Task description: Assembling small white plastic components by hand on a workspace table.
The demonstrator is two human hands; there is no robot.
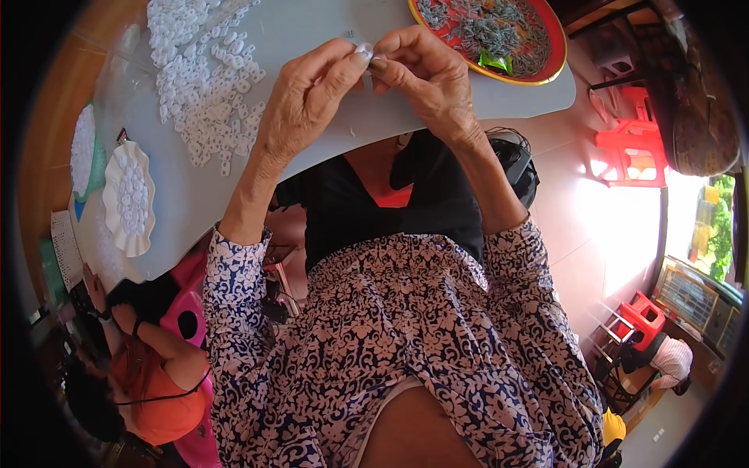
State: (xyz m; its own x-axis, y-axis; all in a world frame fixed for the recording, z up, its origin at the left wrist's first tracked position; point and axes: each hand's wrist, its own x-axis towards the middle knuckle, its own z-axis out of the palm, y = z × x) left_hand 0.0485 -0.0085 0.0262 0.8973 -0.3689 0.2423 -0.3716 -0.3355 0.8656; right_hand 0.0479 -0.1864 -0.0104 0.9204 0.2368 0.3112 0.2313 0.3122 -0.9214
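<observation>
My left hand (308, 97) and my right hand (429, 82) meet above the table's near edge, fingertips almost touching. Between the thumb and forefinger of the left is a small white plastic piece (363, 49). The right hand is closed in a pinch against it; whatever its fingertips hold is hidden. Left of my hands, many similar loose white pieces (207, 93) lie spread on the grey table (312, 19). Beyond my right hand stands a red round tray (555, 35) with a yellow rim, holding small grey metal parts (499, 35) and a green packet (495, 62).
A white scalloped dish (111, 199) and a green basket (99, 160), both with white pieces, stand at the table's left. A person in orange (168, 390) sits at lower left. Red stools (632, 152) stand on the floor at right; another person (671, 359) is farther off.
</observation>
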